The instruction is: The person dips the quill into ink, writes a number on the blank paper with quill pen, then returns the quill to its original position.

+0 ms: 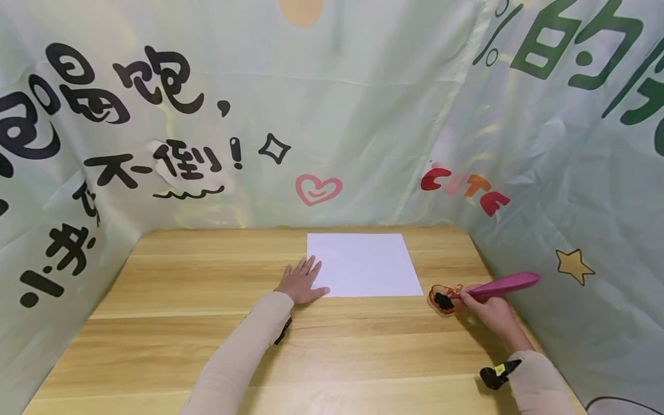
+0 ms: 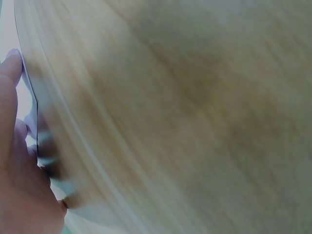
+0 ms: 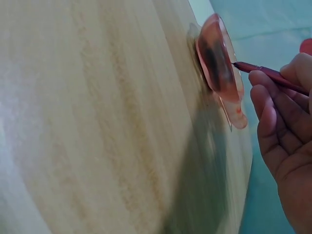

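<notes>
My left hand (image 1: 301, 283) lies with fingers spread on the lower left corner of a white sheet of paper (image 1: 365, 265). In the left wrist view, the fingers (image 2: 10, 68) rest along the paper's edge. My right hand (image 1: 493, 314) pinches a magenta brush (image 1: 510, 283) with a thick, tapered handle. Its thin dark tip reaches into a small orange-tinted clear dish (image 3: 238, 90) holding black ink (image 1: 444, 301). The right wrist view has this dish beyond the fingertips, standing on the table just right of the paper.
The wooden table (image 1: 207, 346) is closed in by a printed pale green cloth (image 1: 363, 127) behind and at both sides. The right-hand cloth comes close to the dish and the brush handle. A black wrist device (image 1: 499, 374) sits on the right wrist.
</notes>
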The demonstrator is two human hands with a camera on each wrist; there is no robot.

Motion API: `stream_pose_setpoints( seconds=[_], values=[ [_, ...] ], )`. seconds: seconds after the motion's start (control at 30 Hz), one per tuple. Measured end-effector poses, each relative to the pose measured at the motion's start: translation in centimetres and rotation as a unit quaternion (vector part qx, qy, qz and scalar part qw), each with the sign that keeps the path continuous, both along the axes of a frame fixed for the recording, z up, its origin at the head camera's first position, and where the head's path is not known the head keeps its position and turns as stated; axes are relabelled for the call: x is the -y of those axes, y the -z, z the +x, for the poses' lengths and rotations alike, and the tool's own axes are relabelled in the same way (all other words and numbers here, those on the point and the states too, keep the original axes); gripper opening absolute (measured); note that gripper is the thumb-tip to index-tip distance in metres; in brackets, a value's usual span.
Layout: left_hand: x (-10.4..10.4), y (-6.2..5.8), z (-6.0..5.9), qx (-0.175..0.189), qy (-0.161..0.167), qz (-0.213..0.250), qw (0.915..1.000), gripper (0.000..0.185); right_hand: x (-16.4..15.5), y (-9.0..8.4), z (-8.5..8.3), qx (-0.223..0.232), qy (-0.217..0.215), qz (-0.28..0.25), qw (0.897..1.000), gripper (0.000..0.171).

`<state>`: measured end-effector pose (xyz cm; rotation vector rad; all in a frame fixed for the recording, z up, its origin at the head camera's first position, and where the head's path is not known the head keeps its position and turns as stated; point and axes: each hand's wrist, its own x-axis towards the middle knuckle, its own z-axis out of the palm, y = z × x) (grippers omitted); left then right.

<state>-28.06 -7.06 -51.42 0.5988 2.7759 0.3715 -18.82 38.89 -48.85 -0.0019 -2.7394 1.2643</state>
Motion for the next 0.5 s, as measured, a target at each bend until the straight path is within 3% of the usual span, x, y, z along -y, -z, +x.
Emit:
stream_pose_setpoints(
  seconds=[0.13, 0.27, 0.5],
  values=[
    [-0.12, -0.53, 0.42, -0.003, -0.002, 0.003, 1.0000, 0.083, 0.38, -0.02, -0.25, -0.001, -0.021, -0.009, 1.000, 0.025],
    [-0.18, -0.86, 0.63, -0.005, -0.003, 0.006, 1.0000, 0.081, 0.63, 0.10, -0.32, -0.005, -0.031, 0.015, 0.999, 0.021],
    [-0.23, -0.54, 0.37, -0.001, -0.001, -0.003, 1.0000, 0.082, 0.96, -0.02, -0.36, -0.015, -0.037, 0.045, 0.998, 0.019]
  ],
)
